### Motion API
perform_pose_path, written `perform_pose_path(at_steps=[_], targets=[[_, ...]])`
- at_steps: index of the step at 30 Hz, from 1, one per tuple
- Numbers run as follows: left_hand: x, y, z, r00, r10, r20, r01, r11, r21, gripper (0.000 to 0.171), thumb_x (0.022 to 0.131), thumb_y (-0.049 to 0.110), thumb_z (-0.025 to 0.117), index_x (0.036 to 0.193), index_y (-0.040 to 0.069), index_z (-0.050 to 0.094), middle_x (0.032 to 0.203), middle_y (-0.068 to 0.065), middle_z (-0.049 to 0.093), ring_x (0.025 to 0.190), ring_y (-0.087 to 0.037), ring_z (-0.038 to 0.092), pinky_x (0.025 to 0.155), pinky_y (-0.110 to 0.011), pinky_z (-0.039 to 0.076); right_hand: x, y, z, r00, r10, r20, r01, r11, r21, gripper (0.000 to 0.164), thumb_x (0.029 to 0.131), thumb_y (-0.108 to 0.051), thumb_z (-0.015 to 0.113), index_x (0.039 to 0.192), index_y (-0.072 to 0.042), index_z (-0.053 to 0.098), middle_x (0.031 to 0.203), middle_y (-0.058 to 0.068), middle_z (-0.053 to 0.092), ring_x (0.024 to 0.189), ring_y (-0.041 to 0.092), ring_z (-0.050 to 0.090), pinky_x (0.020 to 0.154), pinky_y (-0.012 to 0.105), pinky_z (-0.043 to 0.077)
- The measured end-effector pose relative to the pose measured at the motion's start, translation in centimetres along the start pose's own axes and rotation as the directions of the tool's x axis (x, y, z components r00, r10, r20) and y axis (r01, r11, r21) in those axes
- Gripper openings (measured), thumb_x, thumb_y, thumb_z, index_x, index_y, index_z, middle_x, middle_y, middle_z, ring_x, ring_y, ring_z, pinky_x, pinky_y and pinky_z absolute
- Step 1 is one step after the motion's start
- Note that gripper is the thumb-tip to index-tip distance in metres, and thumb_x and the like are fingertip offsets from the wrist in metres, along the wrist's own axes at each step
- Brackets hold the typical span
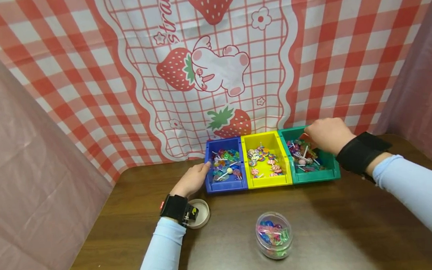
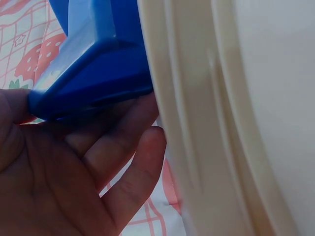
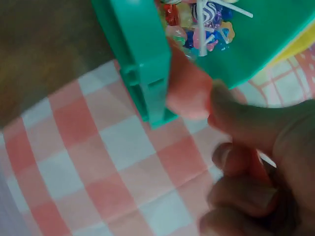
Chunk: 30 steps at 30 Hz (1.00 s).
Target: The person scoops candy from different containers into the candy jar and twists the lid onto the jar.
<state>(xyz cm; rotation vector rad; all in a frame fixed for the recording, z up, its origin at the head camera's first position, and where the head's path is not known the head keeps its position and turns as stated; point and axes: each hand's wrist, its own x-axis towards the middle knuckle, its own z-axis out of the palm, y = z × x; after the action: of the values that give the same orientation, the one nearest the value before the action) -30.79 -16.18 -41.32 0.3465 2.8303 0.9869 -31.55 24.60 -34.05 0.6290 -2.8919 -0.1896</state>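
At the blue bin [image 1: 227, 187], my left hand [image 1: 192, 179] grips the left side, its thumb at the edge and fingers underneath in the left wrist view. My right hand [image 1: 329, 134] is over the back right corner of the green bin [image 1: 316, 176]. It pinches a red-orange scoop-like tool [image 3: 192, 91], whose far end reaches past the bin's wall toward the candies [image 3: 209, 24]; the fingers hide much of it. Lollipops and small candies lie in both bins. Between them stands the yellow bin [image 1: 270, 182], holding swirled lollipops [image 1: 273, 164].
A clear round jar [image 1: 274, 235] with colourful pieces inside stands on the wooden table [image 1: 222, 238] in front. The cream round lid [image 1: 204, 214] lies beside my left wrist and looms large in the left wrist view. Behind the bins hangs a checked strawberry cloth [image 1: 319, 62].
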Motion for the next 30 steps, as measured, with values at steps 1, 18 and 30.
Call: perform_pose_path(at_steps=[1,18,30], targets=[[0.0,0.0,0.0,1.0,0.003,0.0,-0.003,1.0,0.003,0.055,0.109,0.039,0.029,0.14,0.001,0.054,0.14,-0.017,0.055,0.132,-0.031,0.048,0.11,-0.047,0.034,-0.1,0.3,-0.1,0.999,0.023,0.044,-0.025,0.999,0.041,0.009,0.087,-0.008,0.077,0.092,-0.004,0.072,0.074,0.006,0.064,0.061,0.024,0.055,0.055,0.046,0.052],[-0.2,0.4,0.0,1.0,0.019,-0.01,-0.018,1.0,0.01,0.054,0.109,0.039,0.031,0.137,0.0,0.056,0.138,-0.019,0.056,0.131,-0.033,0.049,0.11,-0.047,0.034,-1.8,1.4,2.1,0.982,0.12,0.143,-0.149,0.965,0.217,0.026,0.098,-0.017,0.062,0.109,0.006,0.057,0.073,0.009,0.057,0.06,0.023,0.054,0.052,0.041,0.048],[-0.2,0.4,0.0,0.999,0.043,-0.012,-0.043,0.997,0.057,0.057,0.11,0.041,0.028,0.136,0.0,0.058,0.136,-0.02,0.057,0.129,-0.034,0.051,0.109,-0.047,0.036,-3.0,2.1,3.0,0.994,0.078,0.075,-0.098,0.947,0.307,0.025,0.096,-0.023,0.067,0.105,0.0,0.062,0.07,0.004,0.054,0.055,0.018,0.049,0.051,0.034,0.04]])
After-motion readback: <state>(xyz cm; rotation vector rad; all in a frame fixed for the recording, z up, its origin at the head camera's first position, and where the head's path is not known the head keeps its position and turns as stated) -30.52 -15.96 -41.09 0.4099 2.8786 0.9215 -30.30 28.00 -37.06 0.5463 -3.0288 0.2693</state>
